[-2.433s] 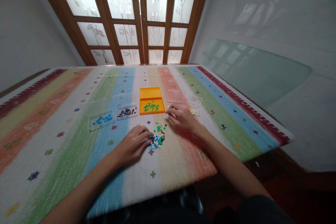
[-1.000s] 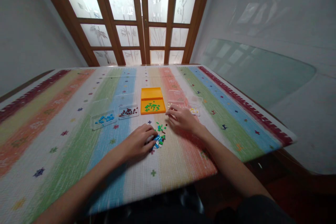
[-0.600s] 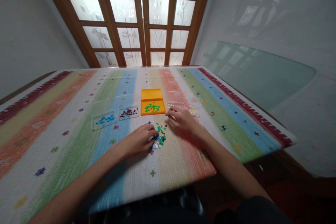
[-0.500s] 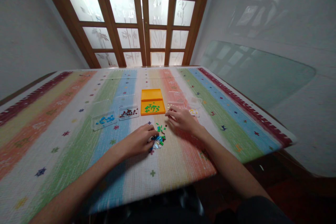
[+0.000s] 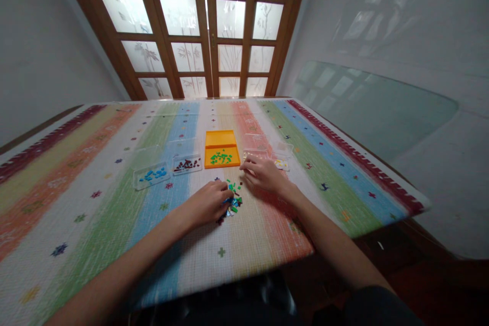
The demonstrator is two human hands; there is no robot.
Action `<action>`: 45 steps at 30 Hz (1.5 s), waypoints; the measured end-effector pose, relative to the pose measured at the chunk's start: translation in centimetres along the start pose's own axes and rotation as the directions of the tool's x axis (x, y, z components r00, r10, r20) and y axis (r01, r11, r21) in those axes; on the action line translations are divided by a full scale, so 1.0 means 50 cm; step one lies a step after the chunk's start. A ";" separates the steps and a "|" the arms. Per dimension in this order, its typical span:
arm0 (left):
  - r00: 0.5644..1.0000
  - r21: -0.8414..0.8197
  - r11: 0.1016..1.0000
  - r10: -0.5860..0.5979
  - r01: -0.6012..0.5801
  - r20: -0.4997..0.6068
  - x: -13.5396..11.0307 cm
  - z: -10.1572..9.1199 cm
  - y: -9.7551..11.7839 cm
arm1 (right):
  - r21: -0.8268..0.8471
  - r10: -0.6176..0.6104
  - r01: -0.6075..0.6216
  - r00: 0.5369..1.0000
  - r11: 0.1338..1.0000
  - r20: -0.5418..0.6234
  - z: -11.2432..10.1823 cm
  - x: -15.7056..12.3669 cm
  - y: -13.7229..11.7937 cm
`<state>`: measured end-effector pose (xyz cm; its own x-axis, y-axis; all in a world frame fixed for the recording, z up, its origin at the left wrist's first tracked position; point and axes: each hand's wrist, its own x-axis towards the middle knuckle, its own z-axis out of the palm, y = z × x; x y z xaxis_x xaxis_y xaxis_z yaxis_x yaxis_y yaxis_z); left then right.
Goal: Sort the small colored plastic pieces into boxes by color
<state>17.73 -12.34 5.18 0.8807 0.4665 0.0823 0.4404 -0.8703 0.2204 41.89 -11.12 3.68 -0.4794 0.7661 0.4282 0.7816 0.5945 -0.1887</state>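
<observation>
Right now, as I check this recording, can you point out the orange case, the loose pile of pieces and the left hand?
orange case (image 5: 221,138): head view, on its bare open lid.
loose pile of pieces (image 5: 234,205): head view, on its visible middle.
left hand (image 5: 211,200): head view, on its back.

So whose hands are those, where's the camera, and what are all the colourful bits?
These are a person's own two bare hands. The camera is worn on their head, looking forward and down. On the striped tablecloth is a mixed pile of tiny pieces. Behind it, an open orange box has green pieces, and clear boxes hold blue pieces and dark brown pieces. The left hand is at the pile; the right hand is near the orange box. I can't tell whether either holds a piece.
</observation>
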 end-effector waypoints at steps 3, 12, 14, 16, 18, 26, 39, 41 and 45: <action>0.999 -0.024 0.999 0.020 -0.021 -0.029 0.002 0.003 0.000 | 0.001 0.009 -0.009 1.000 1.000 0.008 -0.001 0.000 -0.002; 1.000 -0.018 1.000 0.006 -0.006 -0.011 0.010 0.009 0.007 | -0.012 0.009 -0.009 0.999 1.000 0.032 -0.004 0.001 -0.004; 1.000 -0.028 1.000 0.003 -0.003 -0.008 0.010 0.012 0.006 | -0.006 0.007 -0.006 1.000 1.000 0.030 -0.004 0.000 -0.005; 1.000 -0.028 1.000 -0.004 0.004 -0.007 0.010 0.016 0.004 | -0.003 0.010 -0.010 1.000 1.000 0.025 -0.005 0.000 -0.006; 1.000 -0.012 1.000 -0.009 0.008 -0.017 0.011 0.022 0.002 | -0.003 0.014 -0.014 1.000 1.000 0.026 -0.005 0.000 -0.007; 1.000 0.033 0.999 -0.025 0.025 -0.006 0.006 0.028 0.007 | -0.009 -0.001 0.001 0.999 1.000 0.040 -0.007 0.000 -0.005; 0.992 -0.019 0.993 -0.121 0.120 -0.046 0.001 0.037 -0.001 | -0.010 0.002 -0.001 0.999 1.000 0.032 -0.006 0.000 -0.004; 0.986 -0.091 0.987 -0.139 0.131 -0.088 -0.001 0.030 -0.005 | -0.012 -0.005 0.005 0.999 1.000 0.034 -0.006 0.000 -0.003; 0.955 -0.387 0.912 -0.224 0.135 -0.196 -0.018 0.003 -0.026 | 0.003 -0.009 0.008 1.000 1.000 0.030 -0.006 -0.001 -0.002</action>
<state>16.40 -11.67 4.68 0.7078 0.6713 0.2199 0.4528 -0.6701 0.5881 41.97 -11.27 3.96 -0.4976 0.7679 0.4035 0.7763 0.6017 -0.1877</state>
